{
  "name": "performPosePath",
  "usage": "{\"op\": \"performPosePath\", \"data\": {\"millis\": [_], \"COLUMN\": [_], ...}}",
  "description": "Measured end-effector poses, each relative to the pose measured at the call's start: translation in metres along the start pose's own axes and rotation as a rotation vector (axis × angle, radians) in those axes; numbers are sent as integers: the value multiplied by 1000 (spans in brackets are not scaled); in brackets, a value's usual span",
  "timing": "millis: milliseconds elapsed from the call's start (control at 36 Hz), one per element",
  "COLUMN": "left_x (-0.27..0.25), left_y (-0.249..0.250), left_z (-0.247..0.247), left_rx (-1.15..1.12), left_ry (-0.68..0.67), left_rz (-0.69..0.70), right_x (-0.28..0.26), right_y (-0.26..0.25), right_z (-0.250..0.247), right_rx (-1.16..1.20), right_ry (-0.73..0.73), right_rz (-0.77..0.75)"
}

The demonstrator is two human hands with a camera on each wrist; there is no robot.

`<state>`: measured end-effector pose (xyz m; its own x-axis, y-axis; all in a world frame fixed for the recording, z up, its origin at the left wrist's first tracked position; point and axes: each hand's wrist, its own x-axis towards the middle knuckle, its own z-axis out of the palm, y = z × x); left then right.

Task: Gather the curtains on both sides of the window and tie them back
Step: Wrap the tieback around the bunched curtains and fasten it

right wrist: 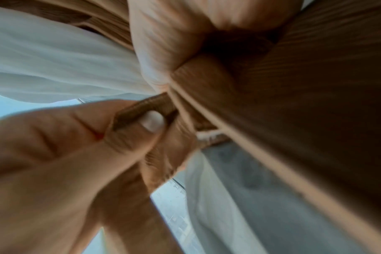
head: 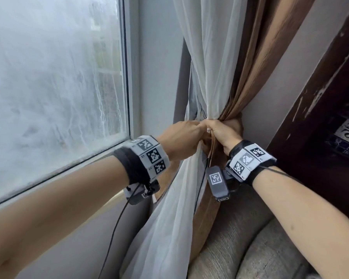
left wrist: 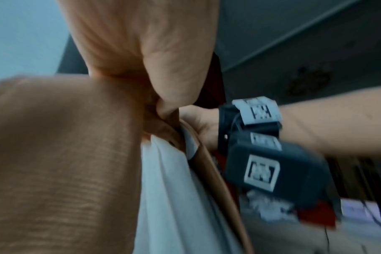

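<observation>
A white sheer curtain (head: 210, 57) and a brown curtain (head: 270, 47) are bunched together at the window's right side. A brown tieback band (head: 235, 125) wraps the bunch, and a strip of it hangs below my hands. My right hand (head: 216, 129) is fisted on the band in front of the bunch. My left hand (head: 197, 128) meets it from the left. In the right wrist view the left thumb and fingers (right wrist: 150, 120) pinch the band's end (right wrist: 146, 106). The left wrist view shows my left hand (left wrist: 163, 110) on the band above the white curtain (left wrist: 168, 189). Where the band joins is hidden.
The fogged window pane (head: 58, 77) and its sill (head: 69, 170) lie to the left. A grey upholstered seat (head: 250, 248) stands below the curtains. A dark wooden frame (head: 320, 97) rises on the right. A black cable (head: 113, 234) hangs from my left wrist.
</observation>
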<state>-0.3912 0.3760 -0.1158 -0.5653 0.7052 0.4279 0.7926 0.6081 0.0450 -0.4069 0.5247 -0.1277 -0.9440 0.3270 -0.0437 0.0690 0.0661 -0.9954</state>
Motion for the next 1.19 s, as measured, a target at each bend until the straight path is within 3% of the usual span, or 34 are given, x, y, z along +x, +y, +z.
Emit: {"op": "performPosePath", "data": {"millis": [56,194,444,694,917,1028,1194], "left_x": [5,6,11,21,32,32,27], "left_y": [-4,-14,-46,-45,-44,-50,-58], "left_z": [-1,0,13,22,28,23,5], "left_rx": [-94,-169,-251,-667,-588,-598,-616], "left_ry": [-12,-1,20,25,47,-18,-216], "left_rz": [-15,-89,-193,-311,-345,-336,-383], "right_x": [4,13,8,5,-21,-12,-10], "right_y": [4,9,5,0,-13,-8,-5], "right_z": [0,-10,-12,-22,-27,-35,-38], "right_rx": [-5,-36,-30,-127,-260,-455,-336], "right_ry": [93,136,20,-14,-262,-120,-12], "right_rz": [-58,-67,-46,-216,-230,-229,-188]}}
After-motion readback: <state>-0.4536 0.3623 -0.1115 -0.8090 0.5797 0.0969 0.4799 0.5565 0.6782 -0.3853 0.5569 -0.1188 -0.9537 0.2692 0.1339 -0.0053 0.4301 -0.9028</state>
